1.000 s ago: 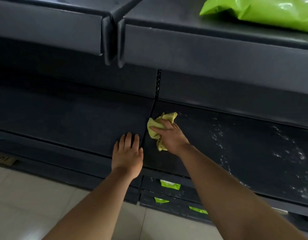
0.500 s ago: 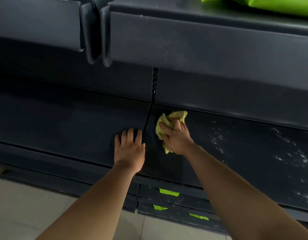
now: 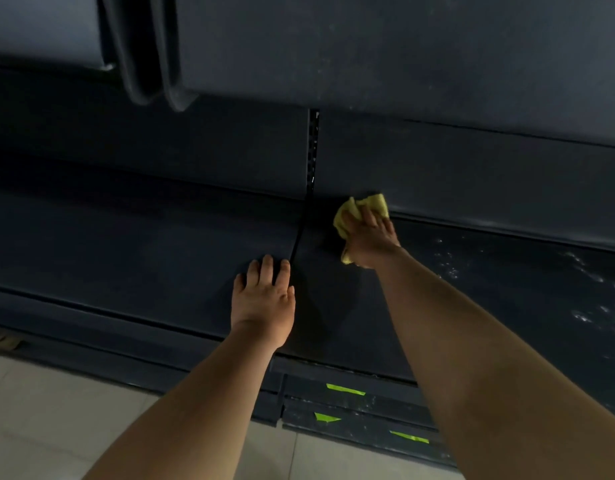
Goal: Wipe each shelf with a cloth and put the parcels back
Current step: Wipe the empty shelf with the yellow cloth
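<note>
Your right hand [image 3: 370, 237] grips the crumpled yellow cloth [image 3: 372, 202], fingers curled over it, and presses it onto the shelf [image 3: 506, 323] at the rear, where the shelf surface meets the back panel [image 3: 472, 181]. The cloth lies just right of the slotted upright [image 3: 313, 150] and of the dark seam [image 3: 298, 237] that divides the two shelf sections. Your left hand [image 3: 264, 299] rests flat on the left section, fingers straight and close together, its thumb side just beside the seam; it holds nothing. Above both hands, the front edge of the upper shelf [image 3: 368, 46] overhangs the work area, and the rear of the lower shelf lies in shadow. To the right of the cloth, white specks [image 3: 590, 306] are scattered over the shelf surface, apart from your right hand. Below the shelf front, three green tape strips [image 3: 345, 389] sit on the base plinth [image 3: 375, 415]. Pale floor tiles [image 3: 39, 427] lie in front of the unit at lower left.
</note>
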Demonstrator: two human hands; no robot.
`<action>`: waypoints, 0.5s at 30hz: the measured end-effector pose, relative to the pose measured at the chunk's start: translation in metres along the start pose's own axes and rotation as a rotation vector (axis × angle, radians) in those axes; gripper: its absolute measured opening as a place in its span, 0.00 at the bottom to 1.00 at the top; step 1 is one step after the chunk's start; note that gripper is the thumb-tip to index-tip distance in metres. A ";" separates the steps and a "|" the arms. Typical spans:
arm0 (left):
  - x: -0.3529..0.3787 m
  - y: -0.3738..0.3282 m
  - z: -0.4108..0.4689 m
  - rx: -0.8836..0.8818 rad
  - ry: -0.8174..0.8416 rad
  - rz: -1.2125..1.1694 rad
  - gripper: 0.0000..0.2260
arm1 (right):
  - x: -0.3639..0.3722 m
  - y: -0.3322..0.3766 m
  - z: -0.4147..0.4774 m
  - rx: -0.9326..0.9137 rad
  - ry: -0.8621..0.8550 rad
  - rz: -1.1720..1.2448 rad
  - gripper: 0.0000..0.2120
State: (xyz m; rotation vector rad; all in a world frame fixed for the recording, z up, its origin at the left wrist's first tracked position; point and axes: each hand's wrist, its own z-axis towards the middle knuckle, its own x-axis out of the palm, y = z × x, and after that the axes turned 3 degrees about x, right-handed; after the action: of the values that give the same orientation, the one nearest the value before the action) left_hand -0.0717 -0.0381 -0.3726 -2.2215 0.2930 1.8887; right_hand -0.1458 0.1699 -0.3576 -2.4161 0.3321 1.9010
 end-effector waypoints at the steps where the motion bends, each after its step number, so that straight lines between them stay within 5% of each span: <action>1: 0.000 0.000 0.000 -0.003 0.007 -0.002 0.24 | 0.000 -0.011 -0.003 0.047 0.009 0.013 0.45; 8: 0.003 -0.004 0.000 -0.019 0.032 -0.007 0.25 | 0.015 -0.059 -0.046 0.283 -0.010 0.038 0.37; 15: -0.001 -0.016 -0.013 0.046 0.027 -0.023 0.25 | 0.037 -0.010 -0.095 0.123 -0.026 -0.006 0.28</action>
State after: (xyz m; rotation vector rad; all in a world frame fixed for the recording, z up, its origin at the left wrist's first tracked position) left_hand -0.0554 -0.0263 -0.3687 -2.2129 0.3107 1.8230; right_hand -0.0446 0.1580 -0.3711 -2.3093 0.4265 1.8499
